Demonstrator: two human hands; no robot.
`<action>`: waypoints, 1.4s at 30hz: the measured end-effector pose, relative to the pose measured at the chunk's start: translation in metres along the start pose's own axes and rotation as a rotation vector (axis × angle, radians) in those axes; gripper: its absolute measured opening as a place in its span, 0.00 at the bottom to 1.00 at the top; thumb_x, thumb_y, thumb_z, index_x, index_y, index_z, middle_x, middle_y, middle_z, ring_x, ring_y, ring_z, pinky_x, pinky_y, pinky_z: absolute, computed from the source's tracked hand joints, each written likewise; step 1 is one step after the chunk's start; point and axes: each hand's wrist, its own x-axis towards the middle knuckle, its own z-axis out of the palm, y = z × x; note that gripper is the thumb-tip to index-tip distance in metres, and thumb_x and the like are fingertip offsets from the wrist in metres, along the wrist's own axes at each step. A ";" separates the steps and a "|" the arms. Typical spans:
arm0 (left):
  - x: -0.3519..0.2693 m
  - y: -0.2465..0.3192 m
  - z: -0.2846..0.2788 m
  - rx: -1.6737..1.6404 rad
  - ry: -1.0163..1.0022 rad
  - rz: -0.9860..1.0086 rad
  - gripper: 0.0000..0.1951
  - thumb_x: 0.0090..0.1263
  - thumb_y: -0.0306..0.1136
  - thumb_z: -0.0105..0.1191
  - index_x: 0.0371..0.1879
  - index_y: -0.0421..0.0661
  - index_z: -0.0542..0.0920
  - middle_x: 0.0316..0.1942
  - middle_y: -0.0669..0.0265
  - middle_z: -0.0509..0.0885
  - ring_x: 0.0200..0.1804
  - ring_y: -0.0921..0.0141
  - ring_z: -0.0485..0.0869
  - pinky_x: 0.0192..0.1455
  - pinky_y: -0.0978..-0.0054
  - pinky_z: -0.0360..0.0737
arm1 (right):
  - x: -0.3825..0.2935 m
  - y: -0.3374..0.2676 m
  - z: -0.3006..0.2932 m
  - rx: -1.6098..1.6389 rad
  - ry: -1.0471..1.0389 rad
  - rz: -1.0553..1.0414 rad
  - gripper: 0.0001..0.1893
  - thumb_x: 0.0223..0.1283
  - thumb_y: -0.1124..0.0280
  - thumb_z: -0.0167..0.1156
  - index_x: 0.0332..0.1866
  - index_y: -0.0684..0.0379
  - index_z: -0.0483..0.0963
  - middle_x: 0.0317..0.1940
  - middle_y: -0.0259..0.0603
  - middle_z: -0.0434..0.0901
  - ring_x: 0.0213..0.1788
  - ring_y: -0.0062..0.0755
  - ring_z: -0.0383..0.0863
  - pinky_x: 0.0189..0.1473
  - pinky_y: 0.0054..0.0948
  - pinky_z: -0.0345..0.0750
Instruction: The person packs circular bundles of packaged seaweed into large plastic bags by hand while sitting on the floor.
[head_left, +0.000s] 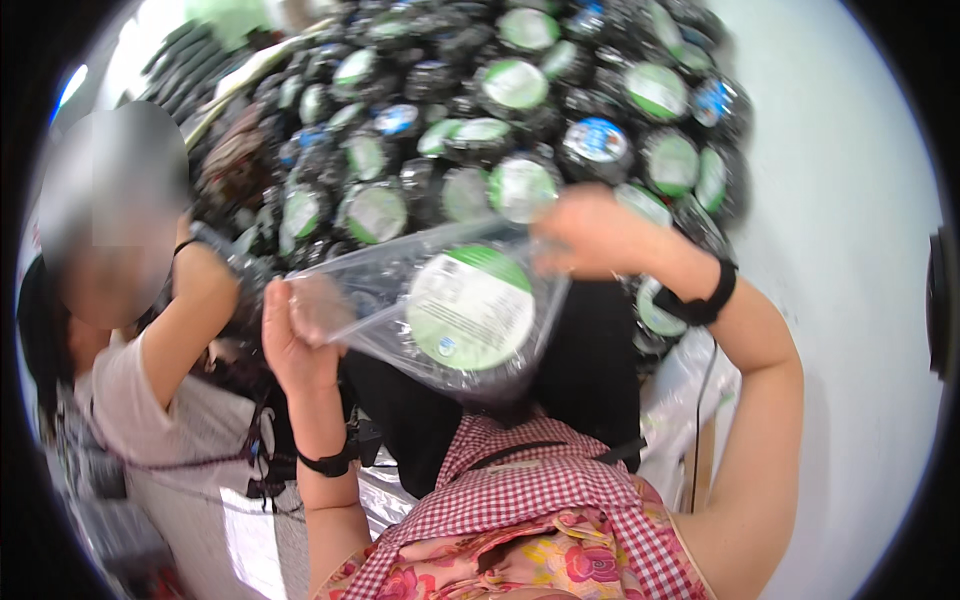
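A clear plastic bag (375, 319) is stretched between my two hands above my lap. Inside it, or just behind its film, lies a dark round pack with a round green and white printed label (471, 307). My left hand (304, 330) grips the bag's left corner, with the film drawn across its fingers. At the upper right of the bag, my right hand (589, 232) is blurred, its fingers bent at the bag's edge; whether they pinch the film is unclear.
A large heap of dark plastic-wrapped round packs (517, 82) rises in front of me. Another person (180, 315) sits close on my left, one arm raised. A pale wall (832, 225) stands to the right. Clear plastic sheeting (675, 390) and a thin cable (699, 420) are beside my right leg.
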 end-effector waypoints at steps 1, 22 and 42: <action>0.007 0.002 -0.005 -0.211 -0.199 -0.248 0.15 0.73 0.38 0.39 0.21 0.47 0.69 0.13 0.74 0.66 0.11 0.80 0.59 0.14 0.83 0.56 | -0.007 0.016 -0.002 -0.161 0.613 -0.023 0.13 0.48 0.61 0.59 0.37 0.58 0.75 0.32 0.39 0.77 0.36 0.39 0.76 0.38 0.36 0.74; 0.025 -0.009 -0.059 0.274 -0.077 -0.308 0.12 0.68 0.32 0.46 0.45 0.38 0.72 0.28 0.70 0.72 0.18 0.81 0.68 0.21 0.85 0.65 | -0.080 0.135 0.451 1.466 1.082 1.247 0.22 0.50 0.62 0.63 0.49 0.62 0.72 0.42 0.41 0.77 0.39 0.38 0.79 0.35 0.34 0.76; -0.035 -0.019 -0.055 0.337 -0.265 -0.114 0.02 0.67 0.27 0.49 0.32 0.43 0.73 0.14 0.78 0.68 0.12 0.87 0.61 0.13 0.87 0.55 | 0.081 0.033 0.028 1.640 -0.301 0.699 0.20 0.61 0.62 0.51 0.52 0.64 0.70 0.47 0.41 0.78 0.46 0.30 0.80 0.50 0.29 0.76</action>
